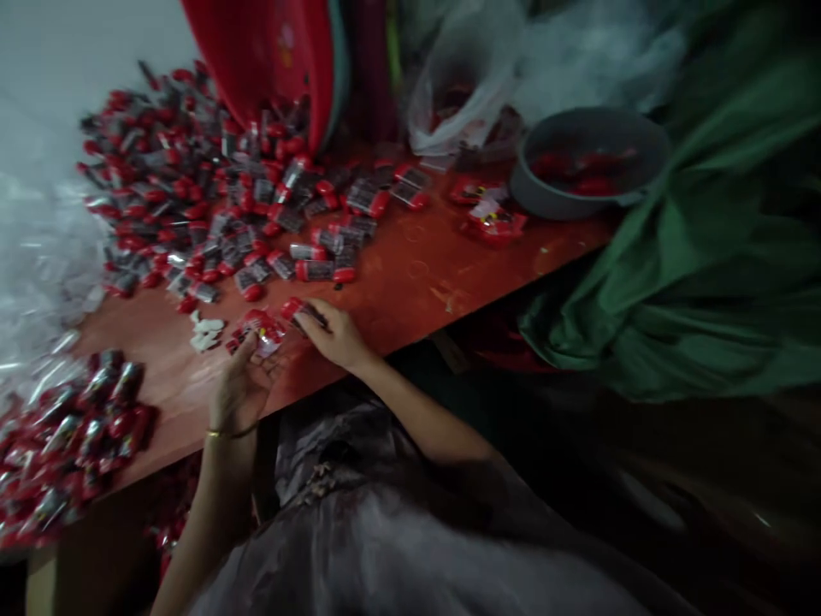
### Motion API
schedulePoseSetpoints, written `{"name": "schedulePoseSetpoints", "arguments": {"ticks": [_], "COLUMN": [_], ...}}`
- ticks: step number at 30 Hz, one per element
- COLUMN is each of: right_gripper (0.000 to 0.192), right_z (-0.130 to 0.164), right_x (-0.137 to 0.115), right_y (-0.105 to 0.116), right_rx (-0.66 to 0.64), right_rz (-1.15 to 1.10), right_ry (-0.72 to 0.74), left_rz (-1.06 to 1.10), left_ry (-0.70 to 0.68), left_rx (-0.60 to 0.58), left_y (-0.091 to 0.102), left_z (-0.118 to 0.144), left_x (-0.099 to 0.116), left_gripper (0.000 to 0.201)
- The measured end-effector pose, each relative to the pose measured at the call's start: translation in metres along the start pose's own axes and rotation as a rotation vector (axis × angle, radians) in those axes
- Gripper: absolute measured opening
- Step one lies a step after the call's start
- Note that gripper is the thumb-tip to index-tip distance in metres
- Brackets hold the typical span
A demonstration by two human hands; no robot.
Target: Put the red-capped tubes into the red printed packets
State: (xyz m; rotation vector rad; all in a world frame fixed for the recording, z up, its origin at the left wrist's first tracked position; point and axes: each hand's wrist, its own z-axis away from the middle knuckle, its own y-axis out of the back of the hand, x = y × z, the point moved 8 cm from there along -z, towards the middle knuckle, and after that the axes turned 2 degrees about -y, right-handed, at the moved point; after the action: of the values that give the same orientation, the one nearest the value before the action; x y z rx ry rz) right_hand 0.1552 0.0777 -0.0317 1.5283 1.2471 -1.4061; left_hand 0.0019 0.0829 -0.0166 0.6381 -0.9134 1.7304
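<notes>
My left hand, with a gold-coloured bangle at the wrist, grips a red and clear plastic packet between thumb and fingers. To its right, my right hand is closed around a small red-ended container with a dark, see-through body. The two hands are close together over the front of the red tabletop. Just left of the packet lies a small bunch of white pieces, too blurred to name. Beyond the hands spreads a large heap of similar red-ended containers.
A red basin stands tilted behind the heap. Shiny wrapped red packets are piled at the left front. On the right are a grey pan with red things inside, more red packets, a clear plastic bag and green cloth.
</notes>
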Motion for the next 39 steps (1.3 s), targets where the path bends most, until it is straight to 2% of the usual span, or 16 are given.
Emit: {"name": "schedulePoseSetpoints", "arguments": {"ticks": [4, 7, 10, 14, 17, 23, 31, 36, 39], "right_gripper": [0.032, 0.039, 0.039, 0.035, 0.032, 0.028, 0.031, 0.027, 0.026], "right_z": [0.018, 0.031, 0.038, 0.047, 0.056, 0.061, 0.060, 0.057, 0.057], "right_x": [0.019, 0.018, 0.011, -0.003, -0.006, -0.008, -0.001, -0.004, -0.007], "right_y": [-0.012, -0.014, -0.003, 0.016, 0.021, 0.013, 0.010, 0.011, 0.013], "right_rx": [-0.194, -0.245, -0.201, -0.152, -0.161, -0.210, -0.209, -0.209, -0.200], "right_rz": [-0.448, -0.571, -0.513, -0.227, -0.098, -0.059, -0.072, 0.022, 0.055], "right_ry": [-0.341, -0.442, -0.402, -0.275, -0.315, -0.373, -0.427, -0.367, -0.338], "left_rz": [-0.006, -0.011, -0.028, -0.047, -0.050, -0.042, -0.060, -0.092, -0.164], "left_ry": [-0.020, -0.028, -0.008, -0.018, -0.061, -0.147, -0.224, -0.243, -0.290], "left_rx": [-0.005, -0.039, -0.058, -0.077, -0.087, -0.114, -0.160, -0.106, -0.130], "left_y": [-0.002, -0.003, -0.005, -0.008, -0.010, -0.016, -0.021, -0.017, -0.017], "left_z": [-0.002, -0.005, -0.010, -0.014, -0.013, -0.006, 0.000, 0.001, -0.001], "left_x": [0.003, 0.000, -0.007, -0.011, -0.011, -0.014, -0.012, -0.007, -0.004], "left_gripper": [0.015, 0.008, 0.006, 0.016, 0.023, 0.036, 0.037, 0.039, 0.038]}}
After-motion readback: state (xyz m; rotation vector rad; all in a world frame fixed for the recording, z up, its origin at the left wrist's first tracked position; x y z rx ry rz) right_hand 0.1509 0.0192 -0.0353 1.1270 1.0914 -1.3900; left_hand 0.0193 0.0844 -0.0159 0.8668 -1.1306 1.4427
